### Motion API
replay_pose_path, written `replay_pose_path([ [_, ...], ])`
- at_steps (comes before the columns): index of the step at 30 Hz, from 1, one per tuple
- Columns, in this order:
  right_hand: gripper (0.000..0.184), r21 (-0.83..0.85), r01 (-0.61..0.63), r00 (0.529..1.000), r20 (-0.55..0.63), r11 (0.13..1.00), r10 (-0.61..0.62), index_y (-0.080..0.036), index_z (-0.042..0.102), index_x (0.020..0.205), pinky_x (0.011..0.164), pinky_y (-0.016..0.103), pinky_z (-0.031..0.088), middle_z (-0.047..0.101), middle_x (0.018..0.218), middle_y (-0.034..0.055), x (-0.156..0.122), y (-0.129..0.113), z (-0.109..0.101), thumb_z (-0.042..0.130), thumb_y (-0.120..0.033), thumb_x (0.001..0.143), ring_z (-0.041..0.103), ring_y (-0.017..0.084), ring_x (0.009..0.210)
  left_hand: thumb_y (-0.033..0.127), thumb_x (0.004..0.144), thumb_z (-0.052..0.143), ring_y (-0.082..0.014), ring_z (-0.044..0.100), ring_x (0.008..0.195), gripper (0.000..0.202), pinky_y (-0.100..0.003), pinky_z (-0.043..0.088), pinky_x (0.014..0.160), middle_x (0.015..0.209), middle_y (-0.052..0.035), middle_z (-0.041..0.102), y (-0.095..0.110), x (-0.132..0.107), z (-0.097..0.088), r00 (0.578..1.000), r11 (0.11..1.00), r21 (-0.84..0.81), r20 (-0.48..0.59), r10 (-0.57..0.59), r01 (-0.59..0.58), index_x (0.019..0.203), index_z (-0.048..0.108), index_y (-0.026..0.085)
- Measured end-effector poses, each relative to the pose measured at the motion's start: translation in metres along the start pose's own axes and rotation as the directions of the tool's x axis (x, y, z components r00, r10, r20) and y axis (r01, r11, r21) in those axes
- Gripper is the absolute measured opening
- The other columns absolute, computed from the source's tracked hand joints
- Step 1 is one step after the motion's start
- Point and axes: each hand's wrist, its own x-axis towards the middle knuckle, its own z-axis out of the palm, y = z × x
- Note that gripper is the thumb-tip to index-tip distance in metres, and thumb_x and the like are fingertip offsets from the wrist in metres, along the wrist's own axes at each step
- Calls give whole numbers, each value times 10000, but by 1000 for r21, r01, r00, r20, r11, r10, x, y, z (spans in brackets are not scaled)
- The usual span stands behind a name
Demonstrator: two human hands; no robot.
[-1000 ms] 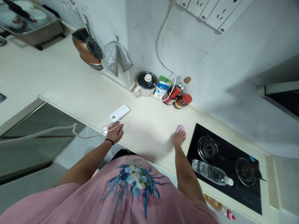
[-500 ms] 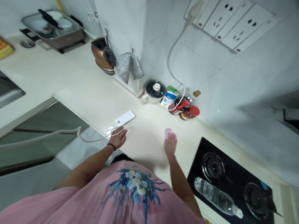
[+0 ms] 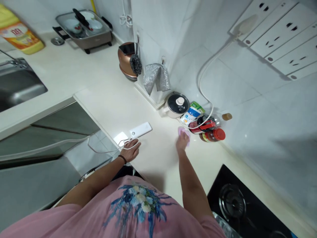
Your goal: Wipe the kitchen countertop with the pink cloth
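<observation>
My right hand [image 3: 182, 142] presses a small pink cloth [image 3: 184, 133] onto the cream countertop [image 3: 158, 158], fingers closed over it, just in front of the sauce bottles [image 3: 210, 130]. My left hand [image 3: 131, 150] rests flat at the counter's front edge, fingers spread over a white cable [image 3: 104, 150]. Just beyond that hand lies a white power bank [image 3: 141, 129].
A small lidded pot [image 3: 176, 105], a seasoning packet [image 3: 192, 114] and the bottles stand against the tiled wall. A black gas hob [image 3: 237, 205] is at the lower right. Far left are a sink [image 3: 17, 84], a yellow bottle [image 3: 21, 34] and an electric pan [image 3: 84, 28].
My right hand has slid the pink cloth left and away from the hob, towards the bottles by the wall. The left hand has stayed on the counter edge. The view has swung left.
</observation>
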Motion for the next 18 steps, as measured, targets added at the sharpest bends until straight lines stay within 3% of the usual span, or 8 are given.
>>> replay_pose_path([
  [2,494,10,57,998,38,998,-57,-88,611,1532,1276,566,363,551,1609,230,24,-29,23,392,-233,1114,458,341,1509,303,1023,524,-357,518,1481,475,-540,375,1233,1540,-121,641,1,0,-1,1000,1000,13,6,4,-4,1464,702,295],
  [5,573,24,237,957,165,971,-238,-114,523,1633,1345,518,227,461,1717,177,51,-72,53,395,-251,1091,337,304,1604,298,1031,505,-352,512,1486,468,-539,387,1223,1526,-130,650,1,0,-2,1000,999,38,20,10,-10,1453,704,274],
  [8,623,10,329,918,232,944,-322,-152,435,1697,1364,498,152,394,1771,126,59,-82,60,378,-316,1099,254,275,1648,298,1036,491,-354,504,1492,466,-542,393,1217,1505,-136,664,1,0,-3,1000,999,50,23,14,-16,1447,707,257],
  [10,619,-9,317,930,199,949,-308,-208,439,1701,1363,498,154,395,1775,83,52,-62,53,353,-352,1105,240,270,1656,299,1037,493,-355,501,1496,466,-541,391,1219,1503,-141,666,0,0,-3,1000,999,46,19,19,-20,1448,708,251],
  [13,622,-44,229,968,113,972,-223,-221,470,1681,1351,529,194,438,1746,95,26,-4,29,321,-385,1100,262,279,1651,302,1040,501,-349,509,1492,463,-535,386,1225,1521,-135,655,1,0,-3,1000,999,40,13,21,-21,1452,706,264],
  [16,668,-60,36,999,18,998,-35,-176,500,1655,1329,589,236,476,1703,166,-16,70,-2,288,-472,1095,327,306,1620,308,1048,497,-344,514,1487,449,-532,383,1229,1536,-130,645,2,1,-5,1000,999,33,9,27,-27,1441,709,269],
  [18,726,-24,-156,985,-73,988,154,-179,528,1635,1294,679,249,486,1681,211,-52,116,-22,305,-583,1075,363,363,1595,312,1051,494,-346,508,1492,443,-532,384,1228,1534,-137,645,2,1,-5,999,999,29,9,32,-33,1434,710,255],
])
